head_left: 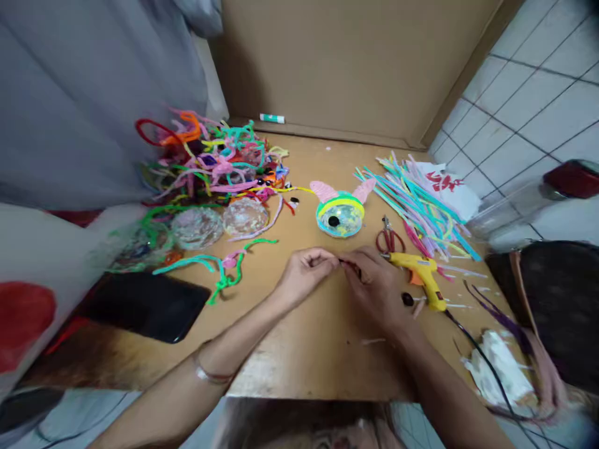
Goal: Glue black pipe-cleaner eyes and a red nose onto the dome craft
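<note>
My left hand (311, 269) and my right hand (374, 284) meet fingertip to fingertip low over the table. Both are closed in a pinch around something small and dark, too small to name. Just beyond them sits a clear plastic dome (345, 218) trimmed with green and yellow pipe cleaner, with two pink ears (322, 191) and one black round eye. A yellow glue gun (418, 271) lies right beside my right hand. Red-handled scissors (389, 240) rest behind it, and a black round piece (407, 299) is near the glue gun's handle.
Tangled pipe cleaners (219, 156) are heaped at the back left, with clear domes (197, 227) in front. A black phone or tablet (148, 305) lies at left. Straight pipe cleaners (421, 199) spread at right. The glue gun's cord (486, 352) trails off the right edge; a cardboard panel (355, 68) stands behind.
</note>
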`<state>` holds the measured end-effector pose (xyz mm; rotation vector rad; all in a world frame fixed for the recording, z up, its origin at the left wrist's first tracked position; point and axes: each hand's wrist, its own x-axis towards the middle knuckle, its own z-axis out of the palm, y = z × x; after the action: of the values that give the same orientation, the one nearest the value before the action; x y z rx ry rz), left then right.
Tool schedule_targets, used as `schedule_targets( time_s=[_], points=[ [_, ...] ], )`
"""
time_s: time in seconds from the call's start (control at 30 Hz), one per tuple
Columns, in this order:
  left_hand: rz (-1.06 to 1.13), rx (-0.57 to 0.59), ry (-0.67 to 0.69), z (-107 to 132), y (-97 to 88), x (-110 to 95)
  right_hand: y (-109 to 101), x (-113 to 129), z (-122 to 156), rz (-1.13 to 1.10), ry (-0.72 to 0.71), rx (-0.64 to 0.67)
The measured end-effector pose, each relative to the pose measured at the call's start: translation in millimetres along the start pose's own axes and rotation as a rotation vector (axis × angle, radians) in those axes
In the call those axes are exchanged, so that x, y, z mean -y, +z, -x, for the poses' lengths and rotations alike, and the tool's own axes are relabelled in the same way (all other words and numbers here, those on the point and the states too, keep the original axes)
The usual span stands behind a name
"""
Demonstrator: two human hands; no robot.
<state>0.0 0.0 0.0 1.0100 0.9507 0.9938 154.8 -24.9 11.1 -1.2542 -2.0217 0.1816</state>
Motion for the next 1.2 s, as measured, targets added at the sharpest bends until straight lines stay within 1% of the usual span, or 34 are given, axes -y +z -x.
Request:
schedule_targets(
  time_s=[0.13, 0.23, 0.33, 0.47, 0.73, 0.83, 0.9, 0.97, 1.07, 1.2],
  points=[
    [0.138, -0.028, -0.041, -1.1, 1.4, 0.0, -4.6, 1.9, -3.3, -0.016, 0.02, -0.089],
    [0.209, -0.032, -0.059, -0.5, 3.1, -0.4, -5.2, 3.6, -4.1, 0.008, -0.007, -0.121],
    [0.233, -0.031, -0.069, 1.1, 4.4, -0.1, -3.7, 4.6, -3.1, 0.046, -0.028, -0.104],
    [0.259, -0.052, -0.062, 2.3, 5.3, 2.1, -0.7, 5.6, -0.4, 0.043, -0.021, -0.063],
    [0.352, -0.121, -0.066, 3.3, 10.9, 4.8, 9.4, 16.0, 4.2, 0.044, -0.005, -0.083],
    [0.407, -0.159, -0.107, 4.6, 14.2, 7.7, 15.5, 19.7, 5.9, 0.124, -0.026, -0.111],
    [0.435, -0.174, -0.138, 5.2, 15.5, 10.2, 18.1, 19.5, 6.9, 0.186, -0.027, -0.101],
    [0.449, -0.17, -0.161, 5.7, 15.6, 12.2, 18.4, 16.6, 7.5, 0.192, -0.012, -0.071],
    [0.437, -0.133, -0.173, 6.3, 14.4, 12.9, 14.3, 9.0, 7.4, 0.109, 0.026, -0.048],
    [0.369, -0.082, -0.133, 7.2, 12.8, 11.6, 5.6, 0.7, 5.2, 0.005, 0.054, -0.025]
  ],
)
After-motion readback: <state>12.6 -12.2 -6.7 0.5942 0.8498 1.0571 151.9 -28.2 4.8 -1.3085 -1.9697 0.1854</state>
